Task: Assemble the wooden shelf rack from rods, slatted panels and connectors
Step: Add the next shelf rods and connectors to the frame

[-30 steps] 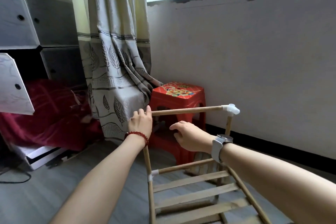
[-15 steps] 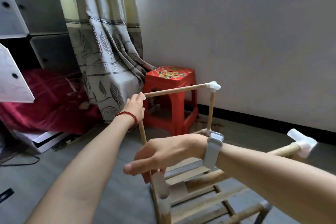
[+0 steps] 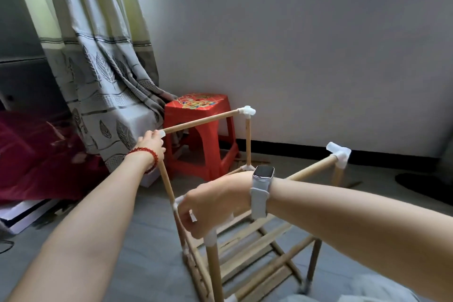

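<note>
The wooden rack frame stands on the floor in front of me, rods joined by white plastic connectors. My left hand grips the far left top corner, where a white connector meets the top rod. My right hand curls over the near left top corner connector on its upright rod. Other connectors sit at the far right corner and the near right corner. Slatted panels lie low inside the frame.
A red plastic stool stands just behind the rack, next to a grey leaf-patterned curtain. A dark red cloth and white boards lie at left. The white wall runs behind; grey floor surrounds the rack.
My right hand has come from the middle of the frame to the near left corner and closed over its connector. My left hand stayed on the far left corner.
</note>
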The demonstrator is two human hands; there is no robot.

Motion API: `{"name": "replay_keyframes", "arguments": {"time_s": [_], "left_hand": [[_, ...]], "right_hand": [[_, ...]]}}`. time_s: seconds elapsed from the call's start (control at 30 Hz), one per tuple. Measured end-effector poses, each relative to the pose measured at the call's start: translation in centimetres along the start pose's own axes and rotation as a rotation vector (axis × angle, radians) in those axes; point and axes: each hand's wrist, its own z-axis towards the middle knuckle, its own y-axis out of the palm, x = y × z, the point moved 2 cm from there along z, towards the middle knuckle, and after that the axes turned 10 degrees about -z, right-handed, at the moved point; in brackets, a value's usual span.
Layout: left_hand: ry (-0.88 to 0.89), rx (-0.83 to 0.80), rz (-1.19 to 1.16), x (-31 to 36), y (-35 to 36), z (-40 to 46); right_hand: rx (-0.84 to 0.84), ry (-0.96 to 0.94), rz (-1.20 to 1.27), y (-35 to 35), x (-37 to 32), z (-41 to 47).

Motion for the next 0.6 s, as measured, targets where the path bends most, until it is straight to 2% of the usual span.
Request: {"name": "replay_keyframes", "arguments": {"time_s": [0.2,0.37,0.47,0.6], "left_hand": [[0.011,-0.024,-0.014,2.1,1.2,-0.2],[0.199,0.168,0.003,5.3,3.4,-2.3],[0.299,0.288,-0.068,7.6,5.3,-3.6],[0.359,0.270,-0.146,10.8,7.3,-6.0]], "right_hand": [[-0.037,0.181,-0.050,1.2,5.2,-2.9],[-0.069,0.499,-0.152,4.1,13.5,-8.5],[0.016,0.724,-0.232,6.3,18.1,-12.0],[0.098,0.933,-0.338,8.7,22.7,-16.2]]}}
